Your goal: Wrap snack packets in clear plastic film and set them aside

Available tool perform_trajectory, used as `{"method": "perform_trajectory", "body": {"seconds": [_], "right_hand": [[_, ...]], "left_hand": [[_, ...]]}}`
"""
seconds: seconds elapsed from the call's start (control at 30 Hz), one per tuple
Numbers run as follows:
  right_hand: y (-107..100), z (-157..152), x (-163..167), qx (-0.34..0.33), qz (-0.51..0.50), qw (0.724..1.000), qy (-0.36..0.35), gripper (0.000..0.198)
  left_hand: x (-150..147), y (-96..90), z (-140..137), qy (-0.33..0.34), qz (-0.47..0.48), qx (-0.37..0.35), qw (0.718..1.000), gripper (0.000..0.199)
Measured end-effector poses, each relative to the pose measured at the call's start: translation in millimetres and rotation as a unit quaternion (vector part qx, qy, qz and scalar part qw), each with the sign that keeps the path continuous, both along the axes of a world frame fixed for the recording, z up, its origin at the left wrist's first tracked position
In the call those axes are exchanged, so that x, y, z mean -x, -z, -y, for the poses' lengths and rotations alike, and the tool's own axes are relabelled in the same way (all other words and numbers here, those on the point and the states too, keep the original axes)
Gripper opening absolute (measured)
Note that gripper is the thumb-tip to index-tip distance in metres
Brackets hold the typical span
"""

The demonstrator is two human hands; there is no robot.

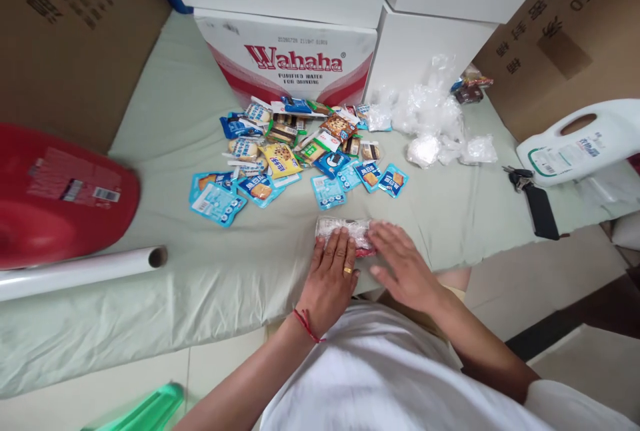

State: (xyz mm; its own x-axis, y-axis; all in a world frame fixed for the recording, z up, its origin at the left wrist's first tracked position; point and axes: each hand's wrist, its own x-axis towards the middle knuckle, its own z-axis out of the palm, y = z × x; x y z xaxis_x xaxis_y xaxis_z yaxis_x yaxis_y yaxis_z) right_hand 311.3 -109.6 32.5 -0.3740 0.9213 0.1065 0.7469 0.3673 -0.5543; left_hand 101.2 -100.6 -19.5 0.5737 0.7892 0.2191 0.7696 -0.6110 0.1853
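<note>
A small packet in crinkled see-through plastic [361,232], with red along its near side, lies at the front of the cloth-covered table [240,254]. My left hand [330,278], with a gold ring and a red string at the wrist, lies flat over its left part, fingers stretched out. At the packet's right end, the outstretched fingertips of my right hand [407,271] reach its edge; the thumb is apart. What is inside the packet is hidden by plastic and fingers. Beyond it are loose blue snack packets [329,192] and a yellow cookie packet [281,160].
Crumpled transparent plastic bags [430,118] are heaped behind on the right. A Wahaha carton [295,58] stands at the back. Left are a red jug [65,198] and a white roll [85,271]; right are a white jug [585,141] and keys with a black case [541,214].
</note>
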Motion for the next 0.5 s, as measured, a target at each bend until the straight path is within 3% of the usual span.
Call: {"method": "perform_trajectory", "body": {"seconds": [0.1, 0.2, 0.33, 0.5], "right_hand": [[16.1, 1.6, 7.6, 0.04, 0.049, 0.996, -0.057, 0.072], [17.5, 1.1, 4.1, 0.056, -0.018, 0.997, -0.058, 0.06], [7.4, -1.7, -12.9, 0.042, -0.132, 0.99, -0.008, 0.042], [5.5, 1.6, -26.2, 0.047, -0.21, 0.972, 0.091, 0.033]], "left_hand": [[4.7, -2.0, -4.7, 0.021, -0.029, -0.011, 0.999, 0.056], [11.5, -4.3, -15.3, 0.06, -0.05, -0.018, 0.997, 0.055], [18.0, -6.6, -35.0, 0.098, -0.063, -0.022, 0.993, 0.054], [19.4, -12.7, -60.5, 0.125, -0.08, -0.043, 0.988, 0.048]]}}
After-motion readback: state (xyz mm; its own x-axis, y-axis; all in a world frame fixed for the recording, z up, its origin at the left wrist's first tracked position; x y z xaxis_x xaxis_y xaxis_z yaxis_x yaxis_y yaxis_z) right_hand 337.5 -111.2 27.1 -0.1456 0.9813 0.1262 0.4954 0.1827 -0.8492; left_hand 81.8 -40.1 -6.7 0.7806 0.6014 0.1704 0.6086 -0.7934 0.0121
